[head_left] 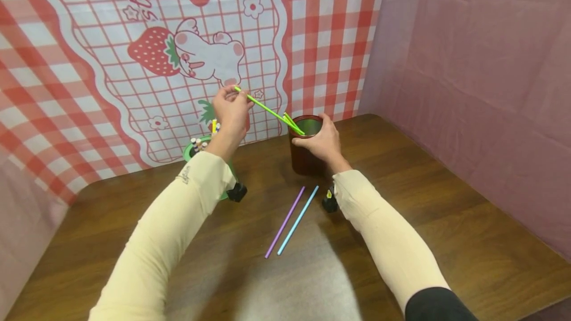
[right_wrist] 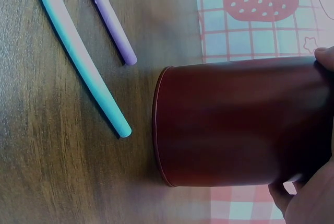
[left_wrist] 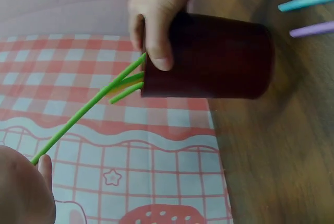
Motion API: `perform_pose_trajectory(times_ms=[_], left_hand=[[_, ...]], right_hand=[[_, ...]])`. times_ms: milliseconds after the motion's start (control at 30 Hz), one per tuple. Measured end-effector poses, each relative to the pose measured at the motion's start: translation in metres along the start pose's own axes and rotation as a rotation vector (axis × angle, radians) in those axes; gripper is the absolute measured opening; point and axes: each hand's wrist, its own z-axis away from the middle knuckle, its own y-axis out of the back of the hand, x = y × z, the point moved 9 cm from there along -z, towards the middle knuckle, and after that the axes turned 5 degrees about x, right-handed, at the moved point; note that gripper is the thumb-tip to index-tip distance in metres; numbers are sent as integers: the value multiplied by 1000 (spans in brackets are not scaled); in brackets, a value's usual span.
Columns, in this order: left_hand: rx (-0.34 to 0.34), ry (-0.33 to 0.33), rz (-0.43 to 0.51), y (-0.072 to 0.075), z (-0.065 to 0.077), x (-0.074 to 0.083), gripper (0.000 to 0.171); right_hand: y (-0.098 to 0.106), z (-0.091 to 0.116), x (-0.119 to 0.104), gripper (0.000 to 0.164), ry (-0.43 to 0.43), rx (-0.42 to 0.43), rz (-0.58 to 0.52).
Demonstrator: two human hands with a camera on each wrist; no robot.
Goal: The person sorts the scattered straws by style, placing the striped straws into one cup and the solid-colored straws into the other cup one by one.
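Observation:
My left hand (head_left: 233, 115) pinches the upper end of a long green straw (head_left: 266, 108), whose lower end slants into the mouth of a dark red cylindrical container (right_wrist: 235, 125). Short ends of other green straws (left_wrist: 125, 93) stick out over the same rim, one of them more yellowish. With thumb and fingers spread round the top, my right hand (head_left: 324, 140) grips the container, which stands upright on the table. In front of it a purple straw (head_left: 285, 222) and a light blue straw (head_left: 298, 219) lie side by side on the wood.
Behind my left forearm stands a green container (head_left: 187, 151), partly hidden, with several white-capped sticks in it. A red-checked strawberry cloth (head_left: 330, 28) hangs at the back of the wooden table (head_left: 415, 202). Pink fabric (head_left: 482, 88) hangs along the right side.

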Motion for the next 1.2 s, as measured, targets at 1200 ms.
perform_pose_trajectory(times_ms=[1200], left_hand=[[-87, -231, -533, -38, 32, -66, 16]], right_hand=[[-2, -3, 1, 103, 12, 24, -16]])
